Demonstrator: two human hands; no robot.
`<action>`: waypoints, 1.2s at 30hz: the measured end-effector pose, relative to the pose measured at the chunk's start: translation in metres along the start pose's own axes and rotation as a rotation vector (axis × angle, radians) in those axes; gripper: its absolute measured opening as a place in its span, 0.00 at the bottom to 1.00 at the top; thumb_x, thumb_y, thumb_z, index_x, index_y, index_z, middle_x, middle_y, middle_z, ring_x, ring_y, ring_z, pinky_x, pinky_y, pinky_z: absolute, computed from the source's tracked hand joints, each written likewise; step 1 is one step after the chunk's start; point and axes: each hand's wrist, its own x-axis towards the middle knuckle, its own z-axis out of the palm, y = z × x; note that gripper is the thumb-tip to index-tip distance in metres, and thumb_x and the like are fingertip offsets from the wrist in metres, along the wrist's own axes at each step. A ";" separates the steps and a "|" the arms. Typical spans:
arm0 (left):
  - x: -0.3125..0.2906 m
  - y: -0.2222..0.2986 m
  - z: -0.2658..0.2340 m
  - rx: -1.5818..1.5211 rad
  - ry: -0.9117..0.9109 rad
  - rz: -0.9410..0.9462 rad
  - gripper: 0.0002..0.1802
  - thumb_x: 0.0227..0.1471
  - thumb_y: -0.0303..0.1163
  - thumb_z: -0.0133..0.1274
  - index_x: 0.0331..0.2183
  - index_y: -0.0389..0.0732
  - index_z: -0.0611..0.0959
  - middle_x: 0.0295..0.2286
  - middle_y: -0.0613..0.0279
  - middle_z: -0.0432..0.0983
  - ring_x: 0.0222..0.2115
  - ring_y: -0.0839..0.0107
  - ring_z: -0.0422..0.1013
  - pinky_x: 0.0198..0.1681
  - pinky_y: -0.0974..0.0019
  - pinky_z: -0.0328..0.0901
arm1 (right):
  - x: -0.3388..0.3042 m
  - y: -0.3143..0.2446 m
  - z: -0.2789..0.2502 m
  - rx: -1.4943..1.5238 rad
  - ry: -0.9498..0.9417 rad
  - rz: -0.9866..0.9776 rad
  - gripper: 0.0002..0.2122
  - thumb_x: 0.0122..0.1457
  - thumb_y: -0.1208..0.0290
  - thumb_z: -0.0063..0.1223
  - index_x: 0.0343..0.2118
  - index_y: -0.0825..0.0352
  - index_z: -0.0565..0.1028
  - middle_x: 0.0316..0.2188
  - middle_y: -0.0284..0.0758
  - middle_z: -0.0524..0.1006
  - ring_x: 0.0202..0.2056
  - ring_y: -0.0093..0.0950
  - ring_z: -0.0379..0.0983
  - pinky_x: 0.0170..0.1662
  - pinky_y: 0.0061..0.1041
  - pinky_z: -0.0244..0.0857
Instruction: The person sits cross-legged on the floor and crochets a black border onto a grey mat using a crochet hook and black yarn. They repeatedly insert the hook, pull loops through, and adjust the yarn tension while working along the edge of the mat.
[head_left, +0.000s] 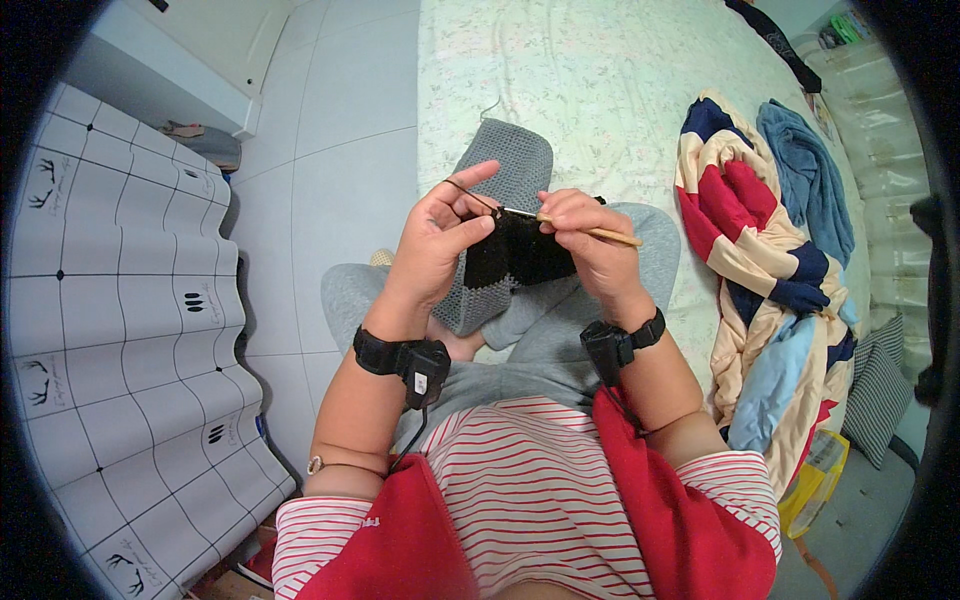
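Observation:
A crocheted piece (513,152), grey with a wide black section (540,255), hangs over my crossed legs and onto the bed. My left hand (430,240) pinches its top black edge between thumb and fingers, the index finger stretched out. Dark yarn (464,190) runs over that hand toward the stitches. In my right hand (598,240) is a crochet hook (620,238) with a tan handle, gripped like a pencil. The hook's metal shaft points left and meets the black edge beside my left fingertips; its very tip is too small to make out.
I sit on a bed with a pale floral sheet (600,80). To the right lie a crumpled red, cream and navy cloth (745,210) and a blue towel (815,190). A white checked curtain (140,300) stands at the left, beside the tiled floor (335,110).

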 end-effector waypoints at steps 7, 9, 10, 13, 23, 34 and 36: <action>-0.003 0.003 -0.002 -0.046 -0.036 -0.025 0.29 0.46 0.18 0.52 0.52 0.32 0.70 0.33 0.63 0.75 0.34 0.79 0.69 0.44 0.75 0.63 | 0.002 -0.004 -0.004 0.016 -0.045 0.002 0.06 0.51 0.79 0.54 0.33 0.66 0.77 0.31 0.38 0.76 0.38 0.32 0.70 0.57 0.43 0.54; -0.001 0.000 -0.001 0.022 -0.031 -0.007 0.30 0.45 0.20 0.54 0.53 0.32 0.68 0.34 0.61 0.76 0.36 0.76 0.70 0.45 0.72 0.63 | 0.002 -0.005 0.000 0.143 -0.022 0.043 0.07 0.52 0.79 0.54 0.35 0.67 0.77 0.32 0.38 0.76 0.37 0.31 0.71 0.57 0.42 0.53; 0.000 -0.002 0.000 0.060 -0.020 -0.008 0.31 0.45 0.21 0.54 0.53 0.31 0.68 0.34 0.60 0.76 0.37 0.74 0.71 0.45 0.71 0.63 | 0.000 -0.005 0.004 0.210 0.064 0.150 0.07 0.53 0.79 0.53 0.35 0.68 0.76 0.33 0.39 0.76 0.37 0.30 0.71 0.56 0.40 0.55; 0.001 -0.008 0.006 0.394 0.011 0.194 0.31 0.46 0.20 0.54 0.54 0.32 0.68 0.35 0.62 0.75 0.37 0.75 0.70 0.46 0.71 0.63 | -0.009 -0.003 0.024 0.432 0.366 0.402 0.07 0.58 0.77 0.50 0.38 0.71 0.74 0.36 0.40 0.76 0.35 0.28 0.74 0.49 0.29 0.65; -0.002 -0.014 0.020 0.600 0.245 0.344 0.33 0.45 0.19 0.55 0.55 0.34 0.67 0.29 0.66 0.75 0.33 0.80 0.70 0.41 0.74 0.65 | -0.004 0.007 0.044 0.434 0.411 0.320 0.09 0.58 0.76 0.51 0.42 0.70 0.73 0.38 0.41 0.76 0.38 0.27 0.74 0.45 0.24 0.67; -0.006 -0.009 0.014 0.003 0.189 0.033 0.31 0.45 0.18 0.58 0.53 0.34 0.69 0.29 0.65 0.75 0.31 0.81 0.70 0.38 0.78 0.65 | -0.008 0.005 0.031 0.285 0.220 0.229 0.08 0.55 0.80 0.53 0.38 0.67 0.76 0.36 0.39 0.76 0.38 0.30 0.72 0.47 0.26 0.63; -0.006 -0.006 0.012 0.051 0.163 0.010 0.30 0.45 0.18 0.58 0.52 0.33 0.70 0.29 0.66 0.75 0.30 0.82 0.69 0.37 0.78 0.64 | -0.005 0.001 0.021 0.048 0.138 0.114 0.07 0.53 0.81 0.54 0.35 0.66 0.78 0.32 0.38 0.77 0.38 0.32 0.71 0.48 0.32 0.62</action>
